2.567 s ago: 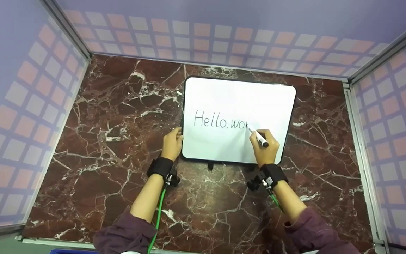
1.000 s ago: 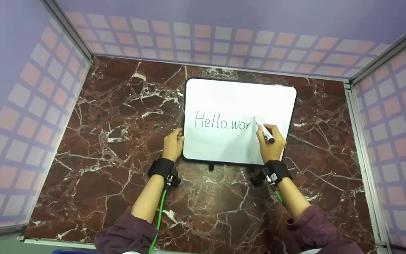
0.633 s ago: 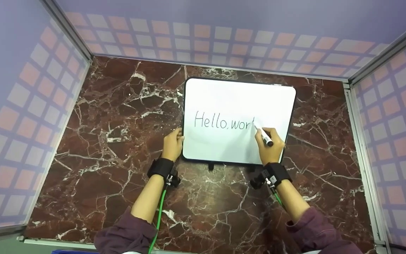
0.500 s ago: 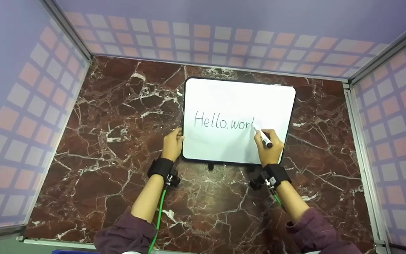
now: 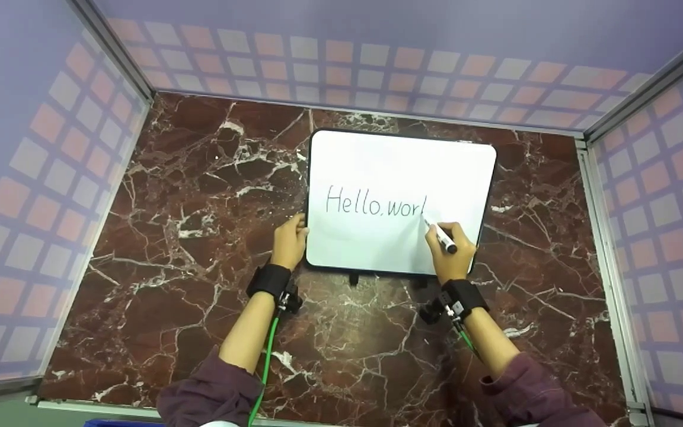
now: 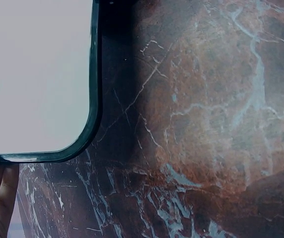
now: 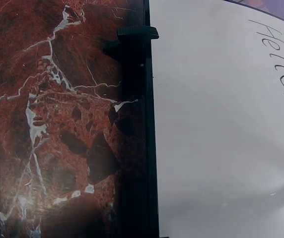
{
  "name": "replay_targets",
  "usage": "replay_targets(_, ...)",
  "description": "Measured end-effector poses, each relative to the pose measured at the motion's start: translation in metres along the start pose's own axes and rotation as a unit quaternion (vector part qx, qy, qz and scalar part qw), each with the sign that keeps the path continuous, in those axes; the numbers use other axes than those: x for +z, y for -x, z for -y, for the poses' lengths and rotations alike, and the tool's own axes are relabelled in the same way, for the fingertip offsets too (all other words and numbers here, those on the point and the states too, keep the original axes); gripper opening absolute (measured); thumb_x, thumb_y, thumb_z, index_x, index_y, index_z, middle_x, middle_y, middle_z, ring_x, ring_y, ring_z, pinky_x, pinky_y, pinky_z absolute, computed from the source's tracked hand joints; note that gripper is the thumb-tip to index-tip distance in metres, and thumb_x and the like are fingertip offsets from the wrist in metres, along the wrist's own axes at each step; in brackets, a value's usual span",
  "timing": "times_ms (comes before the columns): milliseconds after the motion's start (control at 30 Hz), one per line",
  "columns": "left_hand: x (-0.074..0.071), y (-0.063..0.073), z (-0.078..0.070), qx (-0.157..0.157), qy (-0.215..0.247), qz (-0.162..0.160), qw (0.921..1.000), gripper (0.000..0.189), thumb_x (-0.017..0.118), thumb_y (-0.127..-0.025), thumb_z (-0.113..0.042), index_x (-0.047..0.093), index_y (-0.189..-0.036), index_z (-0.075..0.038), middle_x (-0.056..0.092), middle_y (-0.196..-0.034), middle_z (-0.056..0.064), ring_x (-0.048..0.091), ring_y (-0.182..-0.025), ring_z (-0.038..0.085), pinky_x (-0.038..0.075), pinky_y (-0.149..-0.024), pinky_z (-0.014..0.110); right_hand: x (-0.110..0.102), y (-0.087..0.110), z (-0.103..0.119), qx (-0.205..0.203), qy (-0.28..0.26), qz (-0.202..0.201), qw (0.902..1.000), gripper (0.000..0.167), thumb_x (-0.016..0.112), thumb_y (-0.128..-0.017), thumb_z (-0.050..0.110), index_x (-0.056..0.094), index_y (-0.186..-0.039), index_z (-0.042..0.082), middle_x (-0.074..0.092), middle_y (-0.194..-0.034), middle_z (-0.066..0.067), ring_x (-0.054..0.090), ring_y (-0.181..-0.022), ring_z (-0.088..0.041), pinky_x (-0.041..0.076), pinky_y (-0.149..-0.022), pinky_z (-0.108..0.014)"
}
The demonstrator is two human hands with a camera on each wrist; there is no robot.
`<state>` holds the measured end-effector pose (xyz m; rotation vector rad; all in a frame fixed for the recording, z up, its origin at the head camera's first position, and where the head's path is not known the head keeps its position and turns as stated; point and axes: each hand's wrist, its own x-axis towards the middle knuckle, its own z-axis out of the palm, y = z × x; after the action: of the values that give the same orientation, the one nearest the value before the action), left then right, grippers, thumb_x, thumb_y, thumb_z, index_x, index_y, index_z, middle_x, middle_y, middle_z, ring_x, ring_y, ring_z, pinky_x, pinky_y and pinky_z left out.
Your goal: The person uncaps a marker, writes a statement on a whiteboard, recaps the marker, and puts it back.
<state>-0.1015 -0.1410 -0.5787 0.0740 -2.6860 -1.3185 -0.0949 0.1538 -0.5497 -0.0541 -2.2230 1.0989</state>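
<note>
A black-framed whiteboard (image 5: 371, 160) bears the handwritten letters "Hello,worl" in thin dark strokes. My right hand (image 5: 455, 249) pinches a white marker (image 5: 441, 236) with a black end; its tip is at the foot of the "l". The right wrist view shows part of the lettering but neither that hand nor the marker. At the board's left edge, my left hand (image 5: 289, 242) holds the frame. In the left wrist view the thumb lies at the rim's top and the fingers (image 6: 4, 193) reach under it.
The board lies on a dark red marbled tabletop (image 5: 199, 332). Two small black feet stick out from its near edge, one a black foot (image 5: 354, 279). Purple checkered walls (image 5: 377, 65) enclose the back and sides. A green cable (image 5: 267, 367) runs along the left forearm.
The right hand has moved rightward with the marker, then down toward the near side. The "r" has been finished and an "l" stroke drawn. The left hand stays at the board's edge.
</note>
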Motion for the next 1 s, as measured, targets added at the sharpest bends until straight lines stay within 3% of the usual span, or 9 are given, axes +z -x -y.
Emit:
replay_targets(200,-0.0003,-0.0002,-0.0003,-0.001,-0.001,0.004,1.0,0.028,0.056,-0.085,0.002,0.058,-0.112,0.01,0.066,-0.099,0.028,0.067,-0.09,0.035,0.057,-0.082,0.04,-0.0001,0.0026,-0.0015,-0.007,0.0,-0.01,0.9999,0.01,0.065,-0.076,0.009,0.063,-0.075,-0.001,0.066,-0.063,-0.012,0.057,-0.055,-0.014,0.039,-0.053,-0.005)
replay_targets(500,-0.0004,-0.0004,-0.0005,0.0,-0.001,0.0,1.0,0.027,0.056,-0.084,0.003,0.059,-0.11,0.009,0.067,-0.097,0.027,0.068,-0.088,0.035,0.057,-0.081,0.04,-0.0023,0.004,-0.0029,-0.016,0.021,-0.014,0.9996,0.012,0.065,-0.076,0.011,0.064,-0.075,0.0,0.066,-0.061,-0.012,0.058,-0.053,-0.017,0.042,-0.05,-0.015)
replay_targets(767,-0.0001,-0.0001,0.0,0.001,-0.001,-0.004,1.0,0.027,0.057,-0.083,0.004,0.059,-0.11,0.01,0.067,-0.096,0.028,0.067,-0.087,0.036,0.057,-0.08,0.041,-0.0048,0.0012,-0.0013,-0.009,-0.002,-0.017,0.9998,0.01,0.065,-0.076,0.008,0.063,-0.074,-0.002,0.066,-0.061,-0.013,0.054,-0.055,-0.011,0.038,-0.053,-0.005)
replay_targets(1000,-0.0007,0.0013,-0.0005,0.016,-0.002,-0.007,0.9999,0.027,0.057,-0.084,0.003,0.059,-0.109,0.011,0.067,-0.095,0.028,0.067,-0.087,0.037,0.057,-0.079,0.042,-0.0054,-0.0003,-0.0039,0.005,-0.006,-0.016,0.9998,0.01,0.064,-0.076,0.007,0.063,-0.074,-0.002,0.067,-0.062,-0.013,0.053,-0.056,-0.005,0.038,-0.052,-0.005)
